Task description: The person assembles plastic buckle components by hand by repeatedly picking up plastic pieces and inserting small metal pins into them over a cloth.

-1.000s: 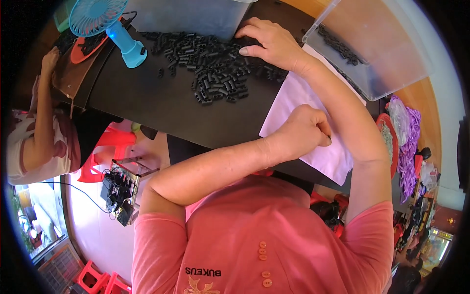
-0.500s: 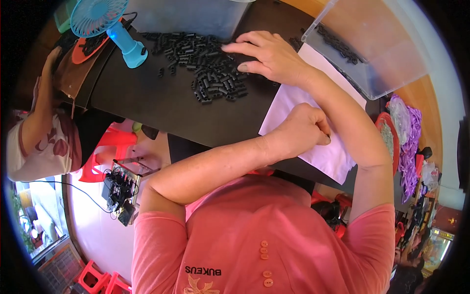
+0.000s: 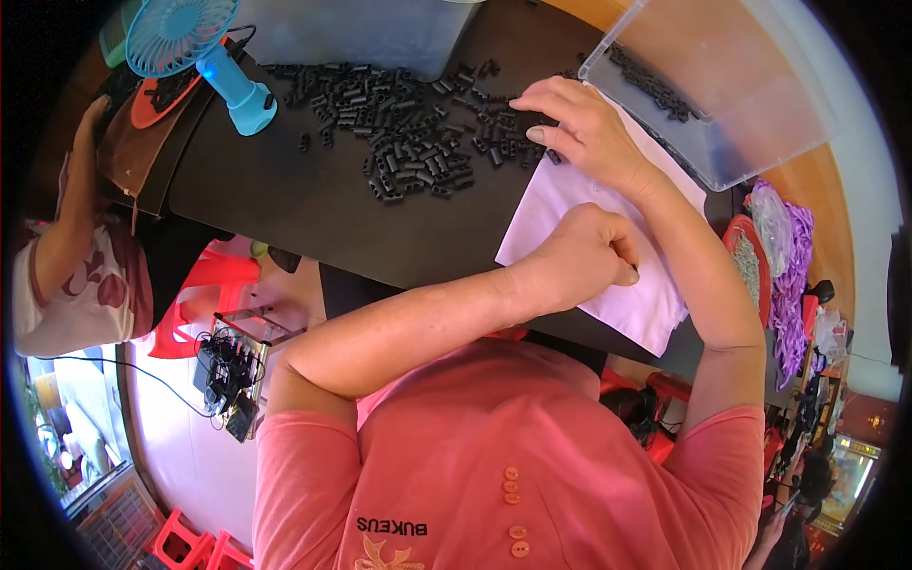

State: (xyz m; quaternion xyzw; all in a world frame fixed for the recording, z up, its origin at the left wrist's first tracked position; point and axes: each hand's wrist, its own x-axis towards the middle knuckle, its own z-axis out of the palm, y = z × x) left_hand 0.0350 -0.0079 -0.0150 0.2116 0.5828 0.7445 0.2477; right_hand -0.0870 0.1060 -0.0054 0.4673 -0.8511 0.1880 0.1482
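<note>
Bare hands work over a dark table (image 3: 275, 180): the left hand (image 3: 581, 255) is curled, its thumb drawn toward bent fingers above a thin pale pink sheet (image 3: 537, 214), and whether something is pinched there cannot be told. The right hand (image 3: 594, 133) is loosely bent, thumb parted from the fingers, over the right end of a spread of small black tubular pieces (image 3: 418, 157); whether its fingertips touch any of them is unclear.

The pieces are short and roughly cylindrical, with a faint sheen, and some show holes. They lie jumbled, thick toward the middle of the table and looser near the right hand. The sheet is smooth and limp, slightly wrinkled at its near edge, lying slantwise under the left hand and right forearm; cloth or plastic, it is hard to say.

The tabletop is dark brown with a dull finish. Behind the pieces stands a translucent plastic bin (image 3: 351, 33); at the right, a clear plastic box (image 3: 741, 95) lies tilted, more black pieces inside it. A blue handheld fan (image 3: 249, 106) stands at the left. Beyond the table's right side are a red-rimmed container of greyish bits and a purple bundle (image 3: 790, 304). At the left, a co-worker in a patterned top (image 3: 81, 304) reaches forward near a red plastic stool (image 3: 218, 271).
</note>
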